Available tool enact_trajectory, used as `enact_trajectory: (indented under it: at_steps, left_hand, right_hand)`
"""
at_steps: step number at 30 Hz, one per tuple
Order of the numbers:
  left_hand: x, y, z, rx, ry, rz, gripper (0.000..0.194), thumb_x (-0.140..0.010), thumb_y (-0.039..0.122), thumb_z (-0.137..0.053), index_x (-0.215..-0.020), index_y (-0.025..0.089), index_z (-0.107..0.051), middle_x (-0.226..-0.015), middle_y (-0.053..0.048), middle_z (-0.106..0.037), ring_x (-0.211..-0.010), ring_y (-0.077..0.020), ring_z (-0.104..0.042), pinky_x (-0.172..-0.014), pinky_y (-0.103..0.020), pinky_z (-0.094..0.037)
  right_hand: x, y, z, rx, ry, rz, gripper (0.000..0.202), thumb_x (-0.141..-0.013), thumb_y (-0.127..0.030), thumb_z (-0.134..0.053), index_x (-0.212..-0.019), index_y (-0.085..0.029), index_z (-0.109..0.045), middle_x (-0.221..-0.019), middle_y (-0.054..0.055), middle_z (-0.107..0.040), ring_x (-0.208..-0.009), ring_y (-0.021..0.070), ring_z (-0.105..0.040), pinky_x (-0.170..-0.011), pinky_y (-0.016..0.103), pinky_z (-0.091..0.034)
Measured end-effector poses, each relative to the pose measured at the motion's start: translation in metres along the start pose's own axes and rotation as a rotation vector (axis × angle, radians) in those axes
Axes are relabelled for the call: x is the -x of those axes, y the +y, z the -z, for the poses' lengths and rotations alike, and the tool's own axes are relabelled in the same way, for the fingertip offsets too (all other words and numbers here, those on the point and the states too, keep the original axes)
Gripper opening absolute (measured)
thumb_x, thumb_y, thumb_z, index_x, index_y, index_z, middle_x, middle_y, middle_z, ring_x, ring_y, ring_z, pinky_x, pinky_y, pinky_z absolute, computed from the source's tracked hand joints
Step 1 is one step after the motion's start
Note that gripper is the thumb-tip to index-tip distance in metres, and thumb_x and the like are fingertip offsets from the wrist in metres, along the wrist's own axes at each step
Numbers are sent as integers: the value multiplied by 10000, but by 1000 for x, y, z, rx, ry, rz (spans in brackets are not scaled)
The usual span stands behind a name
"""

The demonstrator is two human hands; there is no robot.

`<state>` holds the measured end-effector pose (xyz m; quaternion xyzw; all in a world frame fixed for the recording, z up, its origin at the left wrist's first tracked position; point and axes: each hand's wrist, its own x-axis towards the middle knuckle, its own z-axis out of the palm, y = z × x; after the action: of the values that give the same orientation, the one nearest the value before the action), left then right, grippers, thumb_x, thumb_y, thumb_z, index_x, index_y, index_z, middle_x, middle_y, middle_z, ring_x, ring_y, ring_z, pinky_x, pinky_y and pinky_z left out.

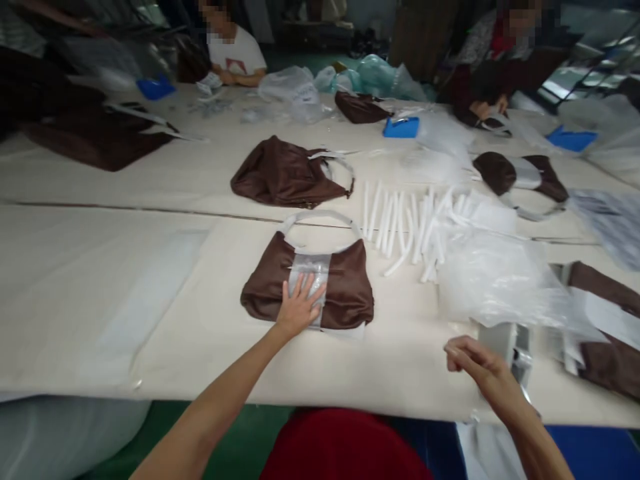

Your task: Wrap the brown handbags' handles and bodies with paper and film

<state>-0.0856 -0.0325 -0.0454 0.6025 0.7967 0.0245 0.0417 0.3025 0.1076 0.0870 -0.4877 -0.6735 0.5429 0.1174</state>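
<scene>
A brown handbag [345,287] lies on the table in front of me, a clear wrap [310,263] around its middle and its handle [325,215] covered in white. My left hand [299,305] rests flat on that wrap, fingers spread. Off to the right, my right hand [473,360] hovers above the table with its fingers curled and pressed together; whether anything small is pinched in them I cannot make out. Beside it stands a grey metal box-like thing [503,343], partly hidden by the hand and by plastic bags [510,280].
White foam tubes [400,220] lie right of the handbag. Behind it is a second brown bag [283,173]; a wrapped one [530,173] lies farther right. Another brown bag [607,327] sits at the right edge. Two people [240,57] work across the table, near blue trays [401,127].
</scene>
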Motion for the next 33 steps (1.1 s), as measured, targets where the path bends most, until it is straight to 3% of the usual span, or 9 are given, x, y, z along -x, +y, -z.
enact_trajectory:
  at_steps: [3,5,8,11,16,20,25,30,33]
  left_hand:
    - [7,2,-4,53,39,0,563,-912,321,-516,-1464,383,-424,-1607,-74,-302,-1489,-404,-173,-1113,-755,-74]
    - [10,2,-7,87,59,-2,572,-908,347,-535,-1465,398,-417,-1608,-67,-304,-1487,-422,-156,-1104,-767,-62]
    - [11,2,-11,141,67,4,585,-894,396,-567,-1457,431,-413,-1598,-58,-330,-1484,-446,-135,-1078,-797,-29]
    - [10,2,-15,198,62,18,573,-887,431,-578,-1439,459,-428,-1570,-50,-385,-1479,-457,-137,-1060,-812,13]
    - [12,4,-21,247,85,40,591,-868,395,-604,-1431,464,-439,-1553,-37,-405,-1477,-458,-138,-1072,-794,62]
    - [13,5,-21,276,82,39,578,-880,409,-589,-1435,463,-435,-1564,-35,-391,-1478,-458,-126,-1064,-800,71]
    - [14,4,-15,285,51,28,553,-912,430,-525,-1449,471,-405,-1589,-17,-351,-1479,-454,-121,-1034,-839,18]
    - [13,2,-12,306,30,29,594,-891,411,-561,-1462,446,-399,-1604,-48,-320,-1479,-460,-119,-1046,-828,26]
    - [12,1,-12,329,34,37,564,-878,408,-580,-1428,440,-461,-1591,-52,-346,-1479,-461,-130,-1057,-817,31]
  right_hand:
    - [-75,-87,-54,64,-375,186,304,-845,-500,-599,-758,-213,-650,-676,16,-639,-668,175,-571,-657,288,-449]
    - [-119,-128,-100,97,-591,286,269,-865,-449,-574,-799,-197,-644,-686,1,-638,-657,155,-562,-637,263,-427]
    - [-174,-165,-168,262,-879,400,202,-855,-337,-562,-766,-176,-644,-623,-31,-599,-592,123,-516,-598,234,-390]
    - [-210,-181,-221,565,-1042,460,161,-816,-193,-552,-683,-175,-641,-585,-42,-581,-560,111,-502,-567,224,-360]
    - [-236,-182,-268,1233,-909,613,155,-784,-135,-597,-729,-198,-727,-738,20,-720,-673,169,-634,-611,249,-402]
    - [-241,-173,-285,1327,-849,673,153,-815,-161,-608,-825,-184,-759,-929,109,-759,-894,242,-696,-722,288,-464]
    - [-247,-171,-305,1379,-808,676,142,-802,-155,-655,-889,-135,-766,-970,175,-752,-976,282,-698,-817,343,-495]
    - [-251,-185,-284,1399,-630,608,367,-805,-402,-738,-1020,-104,-730,-1063,214,-723,-1042,325,-668,-879,391,-491]
    - [-225,-169,-259,1245,-346,676,448,-979,-464,-478,-1147,-98,-674,-1175,218,-684,-1143,295,-616,-953,392,-461]
